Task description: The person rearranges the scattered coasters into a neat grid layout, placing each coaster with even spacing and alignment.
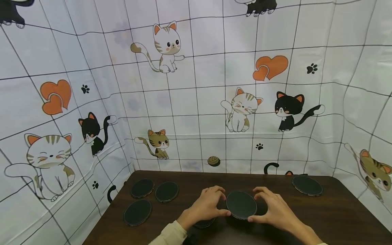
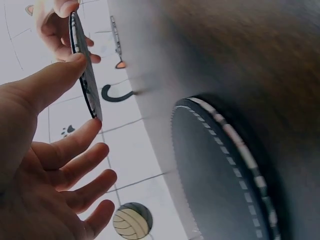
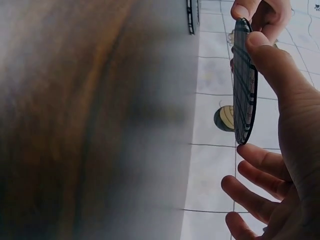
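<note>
A round dark coaster (image 1: pixel 241 205) with a patterned edge is held up above the brown table (image 1: pixel 346 217), between my two hands. My left hand (image 1: pixel 206 206) grips its left rim with thumb and index finger, the other fingers spread free in the left wrist view. On the opposite rim, my right hand (image 1: pixel 274 208) pinches it the same way. Both wrist views show the held coaster (image 3: pixel 244 85) nearly edge-on. Another coaster (image 1: pixel 204 223) lies on the table, partly hidden by my left hand; the left wrist view shows this coaster (image 2: pixel 215 170) close up, with dashed pale stitching.
Three similar coasters lie at the table's left: a back-left coaster (image 1: pixel 142 188), one beside it (image 1: pixel 166 191) and a nearer coaster (image 1: pixel 137 212). A further coaster (image 1: pixel 307 185) lies at the back right. A white cat-print curtain (image 1: pixel 211 102) surrounds the table's back and sides.
</note>
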`<act>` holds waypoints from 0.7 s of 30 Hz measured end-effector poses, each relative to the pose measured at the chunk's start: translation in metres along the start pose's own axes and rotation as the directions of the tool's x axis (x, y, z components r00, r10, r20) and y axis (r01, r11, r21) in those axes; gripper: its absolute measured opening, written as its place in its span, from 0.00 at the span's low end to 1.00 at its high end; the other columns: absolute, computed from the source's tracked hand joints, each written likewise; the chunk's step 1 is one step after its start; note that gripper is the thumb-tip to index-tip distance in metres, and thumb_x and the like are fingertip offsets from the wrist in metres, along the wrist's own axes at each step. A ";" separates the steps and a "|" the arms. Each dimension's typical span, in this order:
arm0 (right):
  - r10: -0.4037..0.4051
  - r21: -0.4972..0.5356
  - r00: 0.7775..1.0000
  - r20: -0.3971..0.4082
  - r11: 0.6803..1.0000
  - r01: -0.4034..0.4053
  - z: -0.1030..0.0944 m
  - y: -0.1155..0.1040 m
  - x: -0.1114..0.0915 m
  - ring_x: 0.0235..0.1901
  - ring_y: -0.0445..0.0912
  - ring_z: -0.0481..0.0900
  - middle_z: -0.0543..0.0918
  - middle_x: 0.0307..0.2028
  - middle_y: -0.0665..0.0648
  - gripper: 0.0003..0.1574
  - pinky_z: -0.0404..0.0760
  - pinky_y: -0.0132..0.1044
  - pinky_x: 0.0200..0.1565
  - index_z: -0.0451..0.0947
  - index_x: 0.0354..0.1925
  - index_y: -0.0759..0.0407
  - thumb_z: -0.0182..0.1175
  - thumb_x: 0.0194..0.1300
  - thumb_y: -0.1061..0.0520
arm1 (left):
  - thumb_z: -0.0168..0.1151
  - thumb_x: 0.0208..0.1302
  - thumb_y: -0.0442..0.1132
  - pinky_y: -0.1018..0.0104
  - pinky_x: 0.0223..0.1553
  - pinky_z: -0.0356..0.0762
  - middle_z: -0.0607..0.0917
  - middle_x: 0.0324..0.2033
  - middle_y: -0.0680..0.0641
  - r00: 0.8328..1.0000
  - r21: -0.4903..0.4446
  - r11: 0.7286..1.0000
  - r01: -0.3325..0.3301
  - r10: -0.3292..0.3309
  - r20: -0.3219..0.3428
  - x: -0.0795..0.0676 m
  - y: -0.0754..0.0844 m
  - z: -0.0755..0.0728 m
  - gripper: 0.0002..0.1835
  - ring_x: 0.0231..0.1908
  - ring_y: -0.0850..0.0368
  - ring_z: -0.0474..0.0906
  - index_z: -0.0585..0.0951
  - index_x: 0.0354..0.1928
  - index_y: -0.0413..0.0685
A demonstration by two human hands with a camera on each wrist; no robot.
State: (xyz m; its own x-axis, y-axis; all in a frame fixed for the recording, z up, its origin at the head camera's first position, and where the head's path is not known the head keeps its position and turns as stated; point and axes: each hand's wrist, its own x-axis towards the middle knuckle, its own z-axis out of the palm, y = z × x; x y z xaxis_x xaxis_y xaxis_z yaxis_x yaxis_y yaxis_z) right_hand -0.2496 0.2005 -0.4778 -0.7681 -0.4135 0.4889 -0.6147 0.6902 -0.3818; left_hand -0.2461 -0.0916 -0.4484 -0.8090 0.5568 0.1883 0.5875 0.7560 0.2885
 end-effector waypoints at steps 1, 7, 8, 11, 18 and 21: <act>0.003 0.000 1.000 0.009 1.000 -0.003 0.002 0.000 -0.001 0.50 0.54 0.80 0.77 0.58 0.51 0.44 0.71 0.65 0.54 0.83 0.45 0.50 0.74 0.42 0.20 | 0.70 0.62 0.62 0.45 0.65 0.63 0.73 0.63 0.53 1.000 -0.005 1.000 0.004 -0.004 0.006 0.000 -0.001 0.001 0.24 0.63 0.54 0.70 0.82 0.50 0.54; 0.032 -0.011 0.997 0.077 0.999 -0.031 0.014 0.000 -0.004 0.50 0.54 0.80 0.77 0.58 0.53 0.46 0.70 0.63 0.56 0.83 0.44 0.50 0.71 0.42 0.18 | 0.73 0.59 0.61 0.45 0.64 0.64 0.74 0.63 0.52 0.999 -0.035 0.999 0.014 -0.013 0.034 -0.005 -0.007 0.009 0.22 0.63 0.54 0.71 0.83 0.46 0.55; 0.035 -0.013 0.996 0.086 0.999 -0.034 0.015 -0.001 -0.003 0.50 0.54 0.80 0.77 0.58 0.53 0.46 0.70 0.63 0.56 0.83 0.44 0.50 0.71 0.42 0.18 | 0.74 0.59 0.61 0.45 0.64 0.64 0.74 0.63 0.52 0.999 -0.040 0.999 0.016 -0.014 0.039 -0.005 -0.009 0.010 0.22 0.63 0.54 0.71 0.83 0.45 0.55; 0.040 -0.017 0.994 0.105 0.999 -0.038 0.017 -0.004 -0.002 0.50 0.54 0.80 0.77 0.58 0.55 0.45 0.70 0.64 0.56 0.83 0.42 0.50 0.71 0.42 0.18 | 0.74 0.58 0.61 0.45 0.65 0.63 0.74 0.63 0.52 0.998 -0.045 0.999 0.025 -0.022 0.050 -0.007 -0.012 0.012 0.21 0.63 0.54 0.70 0.84 0.44 0.56; 0.072 -0.034 0.988 0.135 0.997 -0.068 0.020 -0.009 0.004 0.50 0.53 0.80 0.77 0.57 0.53 0.45 0.70 0.64 0.56 0.81 0.41 0.50 0.72 0.40 0.17 | 0.75 0.58 0.60 0.46 0.65 0.63 0.73 0.64 0.51 0.997 -0.046 0.999 0.024 -0.020 0.072 -0.006 -0.020 0.012 0.20 0.63 0.53 0.70 0.84 0.42 0.57; 0.086 -0.033 0.984 0.154 0.996 -0.082 0.022 -0.011 0.007 0.50 0.53 0.80 0.77 0.56 0.52 0.46 0.70 0.64 0.56 0.80 0.41 0.50 0.72 0.39 0.17 | 0.75 0.58 0.60 0.46 0.64 0.63 0.73 0.64 0.50 0.997 -0.028 0.999 0.016 -0.014 0.080 -0.005 -0.022 0.012 0.19 0.63 0.52 0.69 0.83 0.40 0.58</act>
State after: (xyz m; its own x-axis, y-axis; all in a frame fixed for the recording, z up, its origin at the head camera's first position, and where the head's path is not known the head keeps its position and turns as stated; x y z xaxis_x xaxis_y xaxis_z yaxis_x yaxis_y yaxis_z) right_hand -0.2521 0.1773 -0.4880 -0.8364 -0.4395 0.3275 -0.5437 0.7408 -0.3944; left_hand -0.2549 -0.1072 -0.4669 -0.8129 0.5723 0.1084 0.5738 0.7547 0.3180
